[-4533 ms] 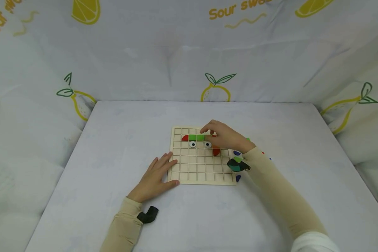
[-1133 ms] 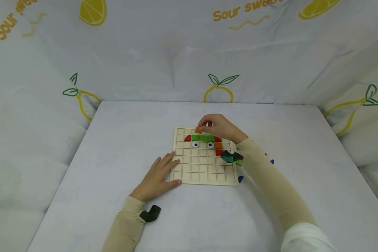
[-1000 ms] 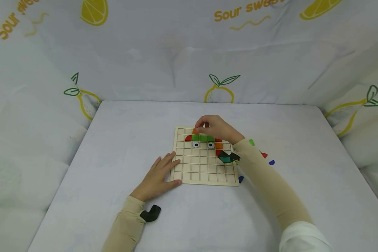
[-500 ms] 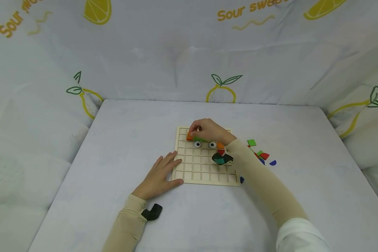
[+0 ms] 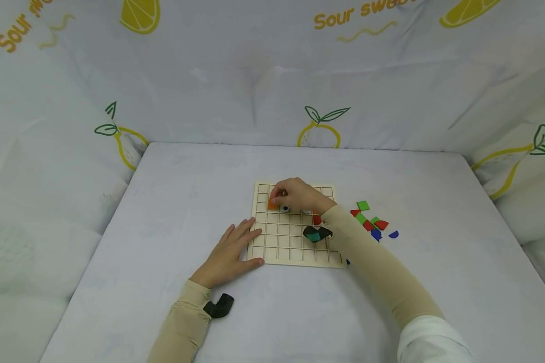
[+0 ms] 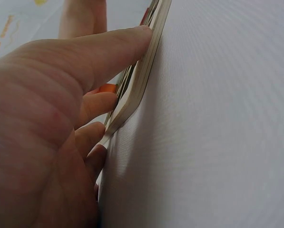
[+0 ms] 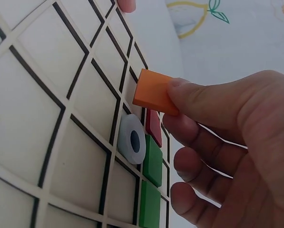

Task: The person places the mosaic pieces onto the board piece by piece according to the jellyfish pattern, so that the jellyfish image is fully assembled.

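Observation:
Pinched between thumb and forefinger of my right hand (image 5: 300,194) is an orange square tile (image 7: 153,91), tilted at the upper left part of a wooden grid board (image 5: 283,241). In the right wrist view a white eye piece (image 7: 132,139), a red piece (image 7: 153,124) and green squares (image 7: 152,161) lie in cells close by. My left hand (image 5: 229,254) lies with fingers spread at the board's left edge; the left wrist view shows its thumb on the rim. A red piece (image 5: 317,220) sits farther right on the board, and the right hand hides part of the top rows.
Loose pieces lie on the table right of the board: green squares (image 5: 363,205), red pieces (image 5: 381,225) and blue pieces (image 5: 376,234). A blue piece (image 5: 348,261) peeks out at the board's lower right corner. A white cloth with lemon prints hangs behind the table.
My right hand has brought the orange tile from the board's top edge left and nearer, beside the left eye piece. More loose pieces show past the right sleeve. The left hand keeps its place.

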Tool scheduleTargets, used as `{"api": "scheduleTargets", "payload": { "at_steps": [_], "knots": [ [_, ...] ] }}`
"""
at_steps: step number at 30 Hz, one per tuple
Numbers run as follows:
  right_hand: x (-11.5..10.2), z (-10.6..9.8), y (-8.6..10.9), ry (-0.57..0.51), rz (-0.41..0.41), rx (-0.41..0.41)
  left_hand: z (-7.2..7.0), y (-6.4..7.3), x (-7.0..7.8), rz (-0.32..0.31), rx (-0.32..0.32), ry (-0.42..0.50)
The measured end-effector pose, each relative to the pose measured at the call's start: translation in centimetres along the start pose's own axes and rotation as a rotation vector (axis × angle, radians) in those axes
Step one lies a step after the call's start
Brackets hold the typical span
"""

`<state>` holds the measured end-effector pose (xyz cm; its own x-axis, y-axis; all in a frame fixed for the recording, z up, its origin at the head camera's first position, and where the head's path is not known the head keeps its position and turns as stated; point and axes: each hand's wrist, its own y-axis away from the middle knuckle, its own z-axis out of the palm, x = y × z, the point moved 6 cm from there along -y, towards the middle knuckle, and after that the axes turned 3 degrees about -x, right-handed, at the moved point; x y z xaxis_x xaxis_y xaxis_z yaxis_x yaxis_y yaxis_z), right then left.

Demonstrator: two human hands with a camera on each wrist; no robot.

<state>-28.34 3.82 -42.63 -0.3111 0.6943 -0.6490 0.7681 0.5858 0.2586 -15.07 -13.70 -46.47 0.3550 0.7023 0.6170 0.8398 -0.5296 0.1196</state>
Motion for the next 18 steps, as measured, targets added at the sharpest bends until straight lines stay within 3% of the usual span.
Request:
{"api": "scheduleTargets", "payload": {
  "at_steps": [12, 18],
  "knots": [
    [0.02, 0.6, 0.09, 0.063, 0.01, 0.016, -0.07, 0.03, 0.17, 0.012, 0.002, 0.003],
    [-0.39, 0.64, 0.17, 0.157, 0.004, 0.049, 0.0, 0.08, 0.07, 0.011, 0.003, 0.008]
  ]
}}
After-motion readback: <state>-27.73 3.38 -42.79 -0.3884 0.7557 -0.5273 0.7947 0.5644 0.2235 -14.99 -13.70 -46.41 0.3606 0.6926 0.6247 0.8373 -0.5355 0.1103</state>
